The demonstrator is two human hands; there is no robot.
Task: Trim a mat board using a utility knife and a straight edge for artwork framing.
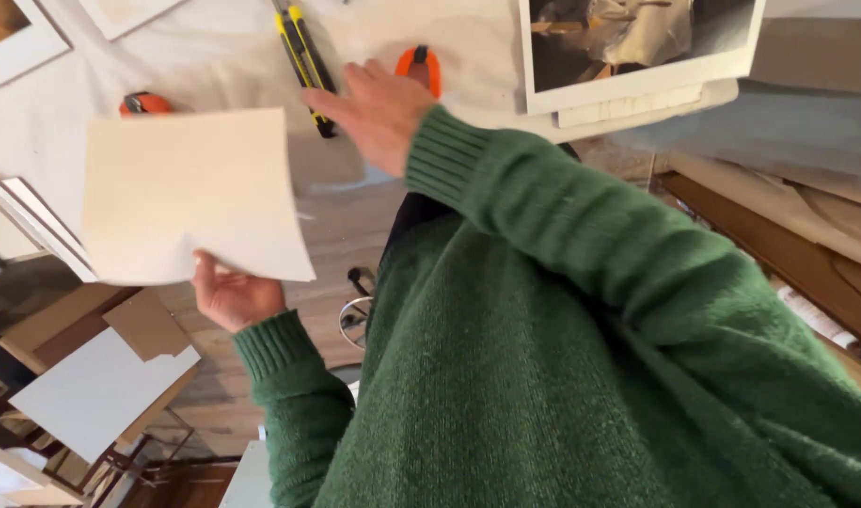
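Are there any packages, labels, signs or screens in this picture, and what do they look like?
No packages, labels, signs or screens show.
Nearest in kind: a white-bordered rectangular photo print, top right on the white table, dark and tan tones.
A corner of another white-bordered print, top left.
A blank cream paper sheet, held by the left hand.

Setting: my framing or print workshop. Table (214, 56) covered in white, with yellow utility knives (303, 52), orange cutters (419, 64), mounted photo prints (637, 47); cardboard and board offcuts (101, 386) stacked below.
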